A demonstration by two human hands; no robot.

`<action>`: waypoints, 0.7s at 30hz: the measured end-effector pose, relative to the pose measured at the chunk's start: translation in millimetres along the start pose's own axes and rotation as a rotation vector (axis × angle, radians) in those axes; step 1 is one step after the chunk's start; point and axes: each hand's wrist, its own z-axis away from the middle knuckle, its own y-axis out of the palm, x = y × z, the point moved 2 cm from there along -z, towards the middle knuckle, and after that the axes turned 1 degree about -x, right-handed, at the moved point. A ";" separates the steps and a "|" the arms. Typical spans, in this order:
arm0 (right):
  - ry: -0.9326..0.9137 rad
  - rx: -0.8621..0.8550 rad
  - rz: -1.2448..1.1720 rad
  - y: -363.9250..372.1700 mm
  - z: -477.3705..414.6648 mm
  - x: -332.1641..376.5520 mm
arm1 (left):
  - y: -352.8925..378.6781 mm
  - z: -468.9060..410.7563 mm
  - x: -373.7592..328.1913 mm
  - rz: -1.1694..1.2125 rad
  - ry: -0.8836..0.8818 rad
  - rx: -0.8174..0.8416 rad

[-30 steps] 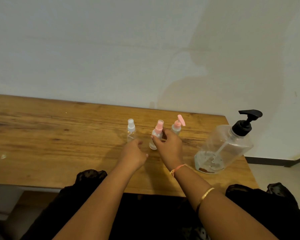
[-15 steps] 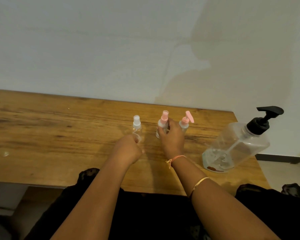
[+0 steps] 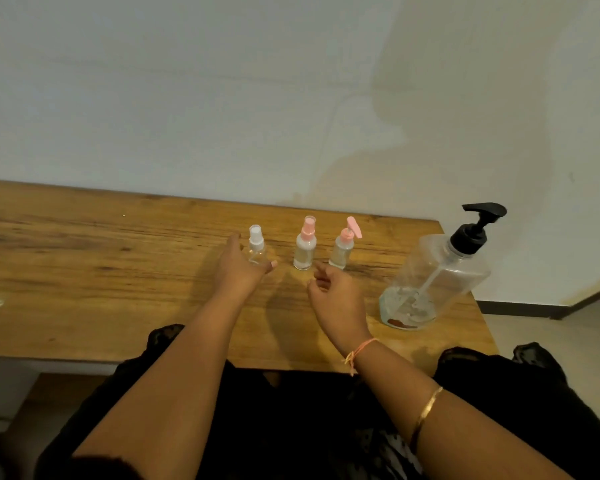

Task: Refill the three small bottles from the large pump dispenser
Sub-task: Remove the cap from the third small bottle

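Three small clear bottles stand in a row on the wooden table (image 3: 84, 271): a white-capped spray bottle (image 3: 256, 245), a pink-capped spray bottle (image 3: 305, 244) and a pink pump bottle (image 3: 343, 249). The large clear pump dispenser (image 3: 440, 275) with a black pump head stands at the right, a little liquid at its bottom. My left hand (image 3: 241, 268) reaches around the white-capped bottle's base with spread fingers; whether it touches is unclear. My right hand (image 3: 336, 296) hovers just in front of the two pink bottles, fingers loosely curled, holding nothing.
A pale wall rises directly behind the table. The table's right edge lies just past the dispenser, with floor and a dark skirting beyond. Dark clothing covers my lap below the front edge.
My right hand let go of the pink-capped spray bottle, which now stands upright in the row, and drew back. My left hand opened beside the white-capped bottle.
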 end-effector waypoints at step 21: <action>-0.230 0.050 -0.035 -87.7 22.2 32.1 | 27.4 103.0 -48.4 0.022 0.466 -0.003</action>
